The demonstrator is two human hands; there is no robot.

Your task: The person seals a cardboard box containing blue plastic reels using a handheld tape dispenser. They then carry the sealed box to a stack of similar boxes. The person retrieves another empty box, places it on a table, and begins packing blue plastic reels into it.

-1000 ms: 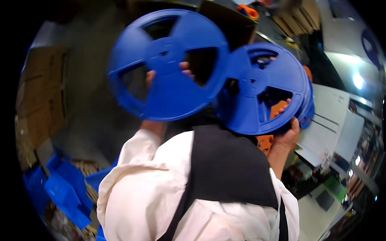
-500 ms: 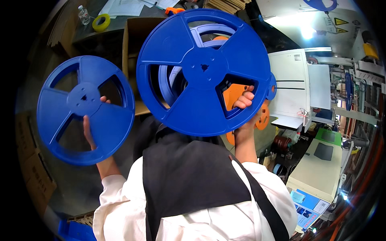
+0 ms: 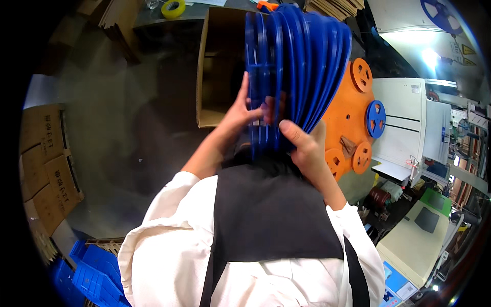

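Grey floor (image 3: 148, 133) spreads below a dark counter (image 3: 146, 19), an orange platform (image 3: 338, 120) at right and an open cardboard box (image 3: 215, 97). Between box and platform, blue plastic reels (image 3: 309, 56) sit edge-on, fanned at the top; the left hand (image 3: 240, 111) grips their left end, the right hand (image 3: 307, 147) clasps the near rims. One yellow tape roll (image 3: 164, 10) lies on the counter.

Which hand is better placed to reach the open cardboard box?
Probably the left hand: it is at the left end of the blue reels, nearer the cardboard box. The right hand grips them from farther right.
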